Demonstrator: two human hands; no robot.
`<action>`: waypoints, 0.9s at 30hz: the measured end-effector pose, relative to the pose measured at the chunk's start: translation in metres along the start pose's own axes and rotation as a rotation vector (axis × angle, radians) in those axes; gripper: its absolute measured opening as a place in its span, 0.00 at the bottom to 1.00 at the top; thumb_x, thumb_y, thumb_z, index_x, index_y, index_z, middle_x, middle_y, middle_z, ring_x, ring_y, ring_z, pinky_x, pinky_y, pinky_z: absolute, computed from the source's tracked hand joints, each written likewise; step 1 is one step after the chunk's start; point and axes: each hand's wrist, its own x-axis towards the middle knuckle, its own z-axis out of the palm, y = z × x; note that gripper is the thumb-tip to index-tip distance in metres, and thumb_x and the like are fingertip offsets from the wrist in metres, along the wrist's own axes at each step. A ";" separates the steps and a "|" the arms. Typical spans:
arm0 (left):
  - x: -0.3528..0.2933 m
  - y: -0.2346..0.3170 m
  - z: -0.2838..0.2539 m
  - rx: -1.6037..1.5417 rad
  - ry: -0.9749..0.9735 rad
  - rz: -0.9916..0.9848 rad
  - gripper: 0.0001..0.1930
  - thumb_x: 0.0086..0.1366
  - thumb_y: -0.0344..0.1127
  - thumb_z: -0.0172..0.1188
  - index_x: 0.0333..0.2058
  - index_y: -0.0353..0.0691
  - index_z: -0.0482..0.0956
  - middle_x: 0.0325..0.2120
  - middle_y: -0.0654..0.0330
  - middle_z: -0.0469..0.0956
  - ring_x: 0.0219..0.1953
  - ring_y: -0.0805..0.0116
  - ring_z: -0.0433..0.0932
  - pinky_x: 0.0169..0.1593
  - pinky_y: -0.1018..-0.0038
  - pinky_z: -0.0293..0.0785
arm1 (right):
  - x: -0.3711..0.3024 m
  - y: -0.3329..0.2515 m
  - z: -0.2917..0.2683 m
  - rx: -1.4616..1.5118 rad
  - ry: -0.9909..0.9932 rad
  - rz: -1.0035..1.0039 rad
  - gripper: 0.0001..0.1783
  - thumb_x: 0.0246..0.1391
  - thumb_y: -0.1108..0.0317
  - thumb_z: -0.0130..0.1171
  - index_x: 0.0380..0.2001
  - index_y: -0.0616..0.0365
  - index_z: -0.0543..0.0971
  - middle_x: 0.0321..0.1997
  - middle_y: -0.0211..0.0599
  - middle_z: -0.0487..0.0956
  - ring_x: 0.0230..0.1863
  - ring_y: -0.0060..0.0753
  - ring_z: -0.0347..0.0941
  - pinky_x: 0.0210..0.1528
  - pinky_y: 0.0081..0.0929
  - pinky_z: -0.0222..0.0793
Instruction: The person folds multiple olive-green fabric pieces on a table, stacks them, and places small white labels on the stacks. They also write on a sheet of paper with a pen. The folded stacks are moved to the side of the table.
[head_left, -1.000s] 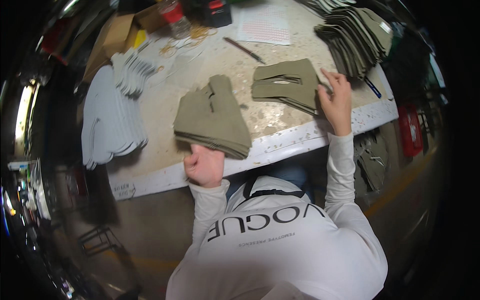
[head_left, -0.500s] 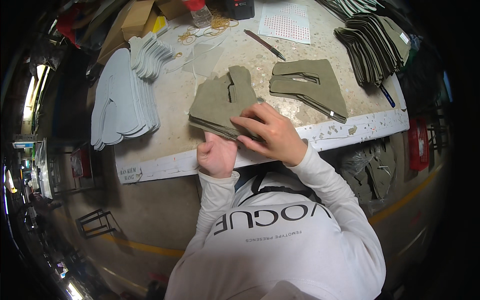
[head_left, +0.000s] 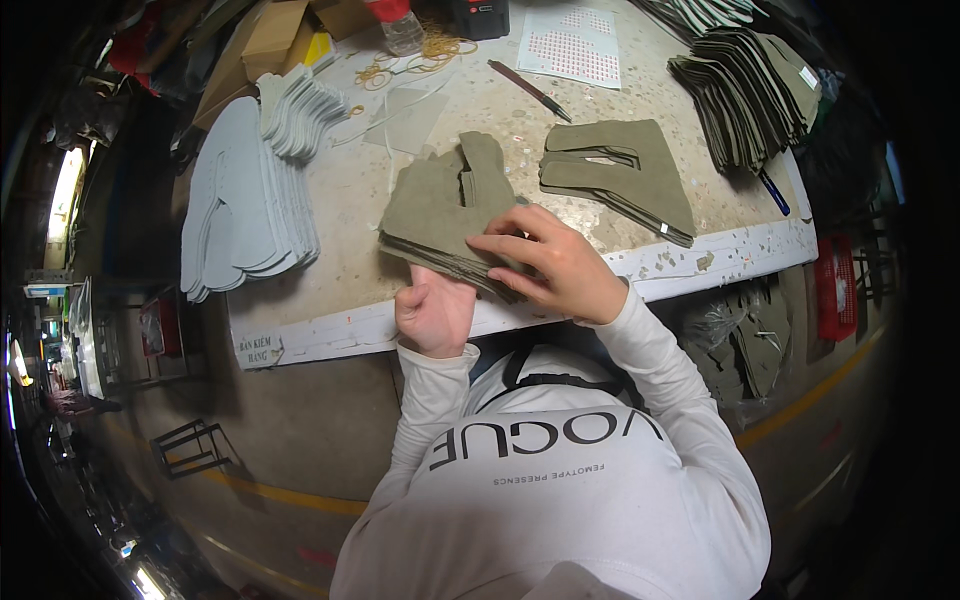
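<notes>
A stack of olive cut pieces (head_left: 430,205), suede-like and flat, lies at the table's near edge with its front corner reaching toward me. My left hand (head_left: 438,312) is palm up beneath that near edge; its thumb is bent in view and its fingers are hidden under the stack. From the right, my right hand (head_left: 560,262) rests on the stack, index finger on the top piece and thumb against the layered edge. To its right lies a second, smaller pile of olive U-shaped pieces (head_left: 660,180), with a small white tag on its near end.
Pale grey cut pieces (head_left: 235,210) are stacked at left. A tall row of dark olive pieces (head_left: 735,100) stands at far right, near a blue pen (head_left: 774,192). Farther back are a dark pen (head_left: 530,90), a printed sheet (head_left: 570,48), rubber bands (head_left: 410,65) and a bottle (head_left: 402,35).
My right hand has shifted slightly to the right along the stack's near edge, its thumb moving with it. My left hand stays almost where it was.
</notes>
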 end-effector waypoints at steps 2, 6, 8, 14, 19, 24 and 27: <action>0.000 0.000 0.000 -0.016 0.012 0.004 0.47 0.46 0.41 0.59 0.67 0.41 0.52 0.66 0.53 0.56 0.68 0.54 0.55 0.70 0.57 0.49 | 0.001 -0.001 0.000 -0.001 0.028 0.004 0.18 0.47 0.73 0.63 0.45 0.55 0.79 0.42 0.37 0.74 0.43 0.41 0.73 0.42 0.33 0.73; 0.000 0.000 0.001 -0.011 0.025 0.005 0.47 0.46 0.41 0.59 0.67 0.41 0.52 0.65 0.53 0.57 0.67 0.54 0.55 0.69 0.58 0.50 | 0.002 -0.002 0.000 0.086 0.107 0.084 0.14 0.47 0.75 0.60 0.40 0.56 0.78 0.42 0.37 0.75 0.41 0.42 0.75 0.41 0.32 0.73; 0.000 0.000 0.002 -0.009 0.026 0.005 0.47 0.46 0.41 0.59 0.67 0.41 0.52 0.65 0.54 0.57 0.67 0.54 0.56 0.69 0.58 0.49 | 0.002 -0.002 -0.001 0.056 0.099 0.085 0.13 0.47 0.76 0.60 0.39 0.57 0.77 0.42 0.37 0.75 0.40 0.43 0.76 0.41 0.32 0.73; 0.000 0.001 0.000 0.001 0.016 -0.004 0.47 0.46 0.41 0.58 0.67 0.40 0.52 0.65 0.54 0.57 0.67 0.55 0.55 0.70 0.60 0.49 | 0.000 -0.003 0.009 -0.068 0.101 -0.021 0.14 0.46 0.75 0.61 0.40 0.55 0.77 0.43 0.35 0.75 0.41 0.40 0.75 0.40 0.32 0.73; -0.001 0.000 0.000 -0.002 -0.003 -0.005 0.46 0.47 0.41 0.58 0.67 0.40 0.52 0.65 0.54 0.57 0.67 0.56 0.54 0.70 0.60 0.48 | 0.005 -0.004 0.009 -0.127 0.064 -0.061 0.22 0.43 0.76 0.62 0.46 0.53 0.77 0.52 0.36 0.74 0.44 0.40 0.74 0.43 0.31 0.73; -0.001 -0.001 0.000 0.027 0.017 -0.009 0.48 0.47 0.43 0.56 0.69 0.46 0.48 0.68 0.57 0.51 0.70 0.55 0.49 0.71 0.57 0.44 | 0.016 -0.003 -0.015 -0.009 0.108 -0.065 0.30 0.42 0.81 0.56 0.54 0.54 0.75 0.59 0.40 0.71 0.47 0.43 0.74 0.46 0.31 0.73; -0.002 -0.002 -0.001 0.010 0.046 0.009 0.48 0.45 0.42 0.56 0.69 0.47 0.50 0.68 0.57 0.52 0.70 0.54 0.50 0.70 0.53 0.43 | 0.009 0.014 -0.053 0.016 0.217 0.095 0.28 0.46 0.80 0.51 0.54 0.55 0.76 0.54 0.46 0.75 0.49 0.41 0.76 0.47 0.28 0.72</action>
